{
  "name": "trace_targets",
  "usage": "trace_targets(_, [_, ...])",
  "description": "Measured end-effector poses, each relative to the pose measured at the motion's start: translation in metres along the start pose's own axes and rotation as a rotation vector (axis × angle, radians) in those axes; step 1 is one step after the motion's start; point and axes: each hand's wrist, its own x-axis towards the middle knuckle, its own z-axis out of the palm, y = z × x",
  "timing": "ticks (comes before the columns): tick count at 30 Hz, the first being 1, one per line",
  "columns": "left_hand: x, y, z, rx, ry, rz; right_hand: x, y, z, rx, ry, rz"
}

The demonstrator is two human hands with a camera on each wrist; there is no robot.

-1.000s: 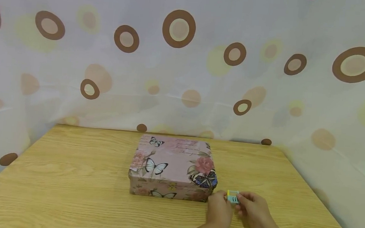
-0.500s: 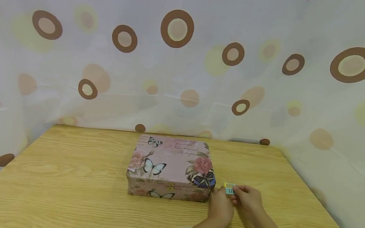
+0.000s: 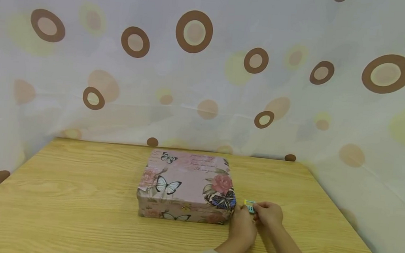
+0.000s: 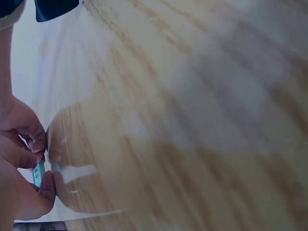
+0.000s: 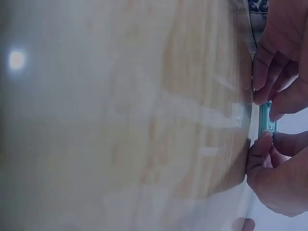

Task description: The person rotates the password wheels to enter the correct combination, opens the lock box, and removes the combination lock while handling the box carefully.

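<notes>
In the head view, a small flat teal case [image 3: 249, 206] with a yellow edge lies between both hands, just right of a pink tin box [image 3: 184, 180] printed with butterflies and roses. My left hand [image 3: 243, 228] pinches the case's left end, close to the box's front right corner. On the other end, the thumb and fingers of my right hand [image 3: 269, 215] pinch it. Both wrist views show the teal case [image 4: 39, 173] between the fingertips, low over the table. Fingers cover part of it, so its exact kind cannot be told.
The box stands with its lid down and a small gold clasp [image 3: 186, 208] at its front. Wood-grain table [image 3: 73, 219] surrounds it. A pale curtain with brown rings [image 3: 194, 31] hangs behind and along the sides.
Both hands have shifted a little away from the person and leftward, closer to the box, still holding the teal case. The head view has turned slightly to the right. The box appears unmoved.
</notes>
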Motion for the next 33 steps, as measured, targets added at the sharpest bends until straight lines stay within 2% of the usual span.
trace_targets(4, [0.002,-0.001,-0.001,0.047,-0.024,0.01,0.004,0.0,0.002,-0.065,0.026,-0.011])
trace_targets(9, [0.001,-0.004,-0.002,0.098,0.003,0.031,0.007,0.0,0.004,-0.108,0.038,-0.041])
trace_targets(16, [0.0,-0.005,-0.004,0.17,-0.014,0.093,0.01,-0.001,0.006,-0.299,0.115,-0.085])
trace_targets(20, [-0.002,-0.005,-0.005,0.197,-0.027,0.09,0.012,0.0,0.007,-0.313,0.133,-0.073])
trace_targets(28, [-0.004,-0.005,-0.004,0.314,-0.018,0.127,0.013,0.0,0.009,-0.327,0.145,-0.089])
trace_targets(33, [-0.005,-0.005,-0.004,0.323,-0.018,0.131,0.012,-0.001,0.01,-0.37,0.159,-0.107])
